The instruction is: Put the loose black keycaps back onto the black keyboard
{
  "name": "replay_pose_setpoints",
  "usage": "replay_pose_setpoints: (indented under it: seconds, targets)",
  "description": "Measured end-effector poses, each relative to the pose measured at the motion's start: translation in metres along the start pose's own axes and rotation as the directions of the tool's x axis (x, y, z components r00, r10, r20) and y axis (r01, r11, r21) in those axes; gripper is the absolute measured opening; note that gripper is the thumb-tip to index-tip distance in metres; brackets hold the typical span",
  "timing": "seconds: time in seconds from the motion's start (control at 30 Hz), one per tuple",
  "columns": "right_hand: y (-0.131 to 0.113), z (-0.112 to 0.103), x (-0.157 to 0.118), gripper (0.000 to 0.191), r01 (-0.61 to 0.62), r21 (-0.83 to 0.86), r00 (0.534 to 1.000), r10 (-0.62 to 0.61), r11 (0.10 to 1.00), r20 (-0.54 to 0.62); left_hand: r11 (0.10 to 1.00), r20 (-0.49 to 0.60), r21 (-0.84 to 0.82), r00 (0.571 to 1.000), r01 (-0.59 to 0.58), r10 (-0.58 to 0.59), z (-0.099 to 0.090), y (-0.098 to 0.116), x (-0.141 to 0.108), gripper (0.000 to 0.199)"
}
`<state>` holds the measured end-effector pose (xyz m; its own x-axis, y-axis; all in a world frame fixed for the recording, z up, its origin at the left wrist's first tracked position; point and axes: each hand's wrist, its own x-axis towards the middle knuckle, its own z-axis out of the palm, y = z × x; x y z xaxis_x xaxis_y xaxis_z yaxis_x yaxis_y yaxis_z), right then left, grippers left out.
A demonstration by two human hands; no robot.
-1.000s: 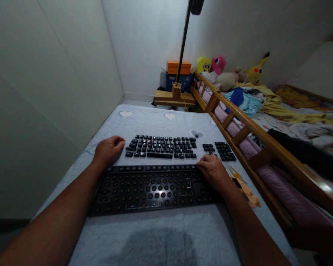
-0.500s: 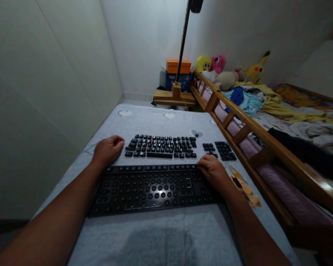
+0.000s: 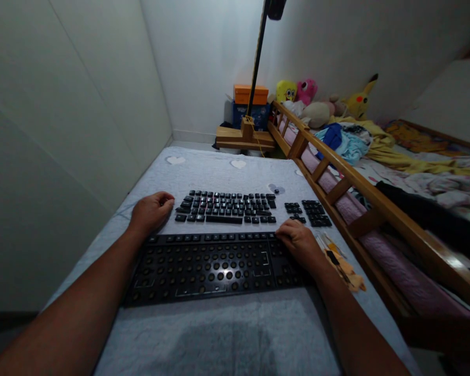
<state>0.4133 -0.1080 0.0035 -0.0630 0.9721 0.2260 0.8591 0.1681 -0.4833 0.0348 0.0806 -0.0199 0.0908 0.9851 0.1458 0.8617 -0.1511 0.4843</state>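
A black keyboard base [image 3: 211, 266] lies across the cloth, its main key positions bare and a row of keys still on its back edge. Behind it the loose black keycaps [image 3: 224, 219] are laid out in keyboard order, with a number block [image 3: 317, 213] at the right. My left hand [image 3: 152, 213] rests on the cloth beside the left end of the keycaps, fingers curled; whatever it may hold is hidden. At the base's back edge, right of centre, my right hand [image 3: 295, 240] has its fingers pinched together over the top row; nothing can be made out between them.
Orange cloth with small tools [image 3: 342, 266] lies right of the keyboard base. A wooden bed rail [image 3: 348, 177] runs along the table's right side, with bedding and plush toys beyond. A wooden stand [image 3: 246, 137] and boxes stand past the far edge; a pale wall is at left.
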Motion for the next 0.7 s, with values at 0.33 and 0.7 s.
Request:
replay_pose_setpoints:
  seconds: [0.33,0.7]
  targets:
    - [0.007,-0.005,-0.002,0.014,-0.125,0.275,0.974,0.171,0.953,-0.151,1.000,0.008,-0.006,1.000,-0.005,0.005,0.002,-0.002,0.001,0.040]
    - [0.030,-0.033,0.062,0.018,-0.223,-0.153,0.972,0.208,0.963,-0.111,1.000,0.023,0.008,1.000,0.001,-0.001,0.000,0.000,0.000,0.040]
